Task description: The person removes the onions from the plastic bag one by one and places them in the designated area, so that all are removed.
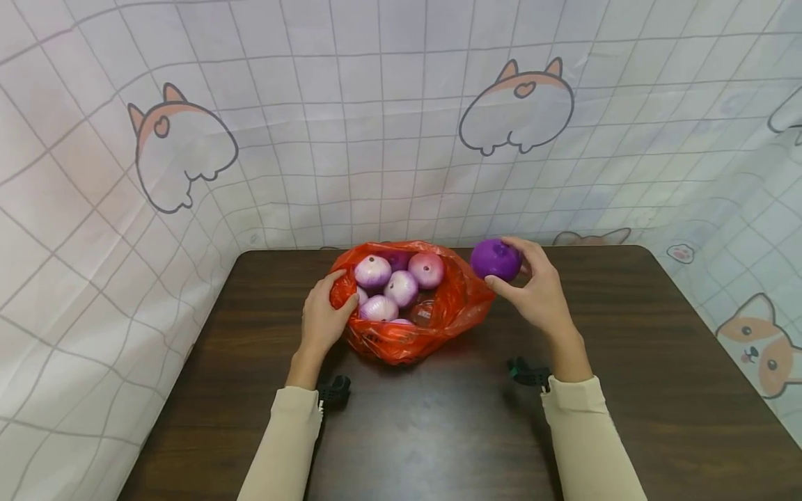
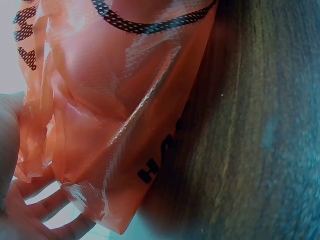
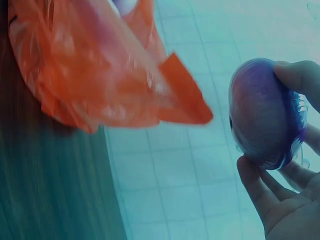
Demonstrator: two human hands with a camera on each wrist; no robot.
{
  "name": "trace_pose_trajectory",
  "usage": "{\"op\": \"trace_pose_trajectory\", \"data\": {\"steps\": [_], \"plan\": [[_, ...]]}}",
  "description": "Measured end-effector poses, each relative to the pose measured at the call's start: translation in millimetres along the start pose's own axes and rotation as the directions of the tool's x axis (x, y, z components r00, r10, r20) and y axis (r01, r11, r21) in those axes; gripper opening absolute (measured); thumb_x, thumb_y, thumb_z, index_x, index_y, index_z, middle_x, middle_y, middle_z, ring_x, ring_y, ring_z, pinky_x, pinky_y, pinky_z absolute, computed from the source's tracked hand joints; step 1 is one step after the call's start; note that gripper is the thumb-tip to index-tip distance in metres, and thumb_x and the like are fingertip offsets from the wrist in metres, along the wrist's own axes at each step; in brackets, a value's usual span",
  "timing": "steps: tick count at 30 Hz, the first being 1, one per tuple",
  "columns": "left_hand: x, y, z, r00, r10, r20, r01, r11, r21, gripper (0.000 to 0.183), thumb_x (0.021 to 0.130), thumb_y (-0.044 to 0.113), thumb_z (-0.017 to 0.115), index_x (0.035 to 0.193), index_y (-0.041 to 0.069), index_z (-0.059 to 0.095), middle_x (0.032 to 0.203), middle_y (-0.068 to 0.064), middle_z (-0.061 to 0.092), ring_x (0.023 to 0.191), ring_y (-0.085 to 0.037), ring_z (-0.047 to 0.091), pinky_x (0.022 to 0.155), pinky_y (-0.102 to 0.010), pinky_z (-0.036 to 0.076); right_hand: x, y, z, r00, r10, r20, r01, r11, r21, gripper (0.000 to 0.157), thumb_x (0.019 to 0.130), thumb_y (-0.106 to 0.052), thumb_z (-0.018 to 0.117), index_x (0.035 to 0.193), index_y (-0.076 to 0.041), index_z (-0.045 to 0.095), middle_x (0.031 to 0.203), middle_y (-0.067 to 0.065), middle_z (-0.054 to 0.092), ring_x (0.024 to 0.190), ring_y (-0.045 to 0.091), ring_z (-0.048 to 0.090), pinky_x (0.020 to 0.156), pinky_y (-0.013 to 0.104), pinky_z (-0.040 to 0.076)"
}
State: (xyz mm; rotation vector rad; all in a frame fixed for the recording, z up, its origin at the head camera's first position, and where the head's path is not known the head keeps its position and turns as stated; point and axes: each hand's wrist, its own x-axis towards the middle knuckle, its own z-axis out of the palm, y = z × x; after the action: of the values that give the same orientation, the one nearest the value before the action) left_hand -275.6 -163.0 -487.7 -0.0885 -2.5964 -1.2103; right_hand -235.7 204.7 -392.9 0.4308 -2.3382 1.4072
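A red plastic bag stands wide open on the table, with several purple-and-white onions inside. My left hand holds the bag's left rim; in the left wrist view its fingers show behind the translucent orange-red plastic. To the right of the bag, my right hand grips a deep purple onion between thumb and fingers, raised above the table. The right wrist view has this onion apart from the bag's loose corner.
The dark wooden table reaches back to a white grid-patterned cloth with cartoon dogs. Black wrist mounts sit on both forearms. Inside the bag, a clear reddish patch of plastic shows beside the onions.
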Motion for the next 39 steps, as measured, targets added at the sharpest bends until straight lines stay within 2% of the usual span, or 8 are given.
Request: {"op": "trace_pose_trajectory", "data": {"steps": [3,5,7,10,12,16,25,39], "plan": [[-0.9,-0.5,-1.5,1.000,-0.001,-0.006,0.001,1.000,0.005,0.054,0.093,0.033,0.072,0.143,0.022,0.056,0.141,-0.015,0.059,0.129,-0.037,0.055,0.110,-0.062,0.043,1,20,-3.4,0.999,0.049,-0.011,-0.049,0.999,0.002,0.066,0.085,-0.005,0.080,0.145,-0.004,0.052,0.142,0.018,0.051,0.128,0.035,0.056,0.099,0.010,0.044],[-1.5,-1.5,-2.0,1.000,-0.007,-0.007,0.007,1.000,0.010,0.054,0.093,0.033,0.072,0.143,0.022,0.056,0.141,-0.015,0.059,0.128,-0.038,0.055,0.109,-0.063,0.044,1,35,-4.5,0.997,0.076,-0.015,-0.076,0.997,0.004,0.067,0.086,-0.007,0.080,0.147,-0.008,0.051,0.144,0.016,0.050,0.129,0.034,0.055,0.103,0.017,0.047],[-2.2,-2.6,-2.1,1.000,-0.012,-0.010,0.012,1.000,0.016,0.054,0.093,0.033,0.072,0.143,0.022,0.056,0.140,-0.015,0.060,0.128,-0.038,0.055,0.109,-0.063,0.044,0,46,-5.7,0.995,0.103,-0.015,-0.102,0.995,0.009,0.068,0.087,-0.010,0.080,0.148,-0.010,0.050,0.144,0.015,0.050,0.131,0.034,0.055,0.109,0.029,0.049],[-2.2,-4.1,-2.0,1.000,-0.014,-0.009,0.015,1.000,0.023,0.054,0.093,0.032,0.072,0.143,0.020,0.056,0.140,-0.015,0.059,0.128,-0.039,0.055,0.109,-0.063,0.043,-1,57,-7.0,0.989,0.147,-0.012,-0.147,0.989,0.014,0.069,0.088,-0.014,0.080,0.149,-0.010,0.049,0.143,0.018,0.048,0.133,0.038,0.053,0.112,0.049,0.047],[-2.1,-4.4,-2.0,1.000,-0.013,-0.009,0.014,1.000,0.027,0.054,0.093,0.033,0.072,0.143,0.020,0.056,0.141,-0.016,0.059,0.128,-0.039,0.055,0.110,-0.064,0.043,-2,65,-7.5,0.984,0.176,-0.008,-0.176,0.984,0.011,0.071,0.088,-0.015,0.080,0.150,-0.009,0.047,0.144,0.020,0.047,0.134,0.041,0.053,0.112,0.057,0.044],[-1.1,-4.0,-2.2,1.000,-0.013,-0.006,0.013,0.999,0.030,0.054,0.094,0.034,0.071,0.143,0.021,0.056,0.141,-0.015,0.059,0.128,-0.039,0.055,0.109,-0.064,0.043,-5,82,-7.2,0.976,0.220,0.002,-0.220,0.975,-0.026,0.071,0.089,-0.019,0.080,0.150,-0.007,0.046,0.147,0.024,0.045,0.134,0.047,0.052,0.110,0.061,0.044],[-0.3,-2.7,-2.3,1.000,-0.009,-0.006,0.009,0.999,0.041,0.055,0.094,0.036,0.070,0.144,0.021,0.056,0.140,-0.016,0.060,0.127,-0.039,0.056,0.109,-0.063,0.044,-11,117,-7.1,0.951,0.309,0.017,-0.303,0.941,-0.148,0.072,0.089,-0.030,0.080,0.150,-0.009,0.046,0.149,0.028,0.044,0.128,0.048,0.053,0.108,0.064,0.044],[-0.6,-2.1,0.0,1.000,-0.021,0.006,0.021,1.000,0.009,0.054,0.094,0.036,0.071,0.144,0.022,0.055,0.142,-0.015,0.058,0.129,-0.038,0.055,0.109,-0.062,0.044,-15,141,-12.9,0.919,0.388,0.069,-0.362,0.900,-0.244,0.072,0.091,-0.031,0.077,0.151,-0.009,0.044,0.154,0.030,0.040,0.138,0.053,0.043,0.112,0.070,0.036]]}}
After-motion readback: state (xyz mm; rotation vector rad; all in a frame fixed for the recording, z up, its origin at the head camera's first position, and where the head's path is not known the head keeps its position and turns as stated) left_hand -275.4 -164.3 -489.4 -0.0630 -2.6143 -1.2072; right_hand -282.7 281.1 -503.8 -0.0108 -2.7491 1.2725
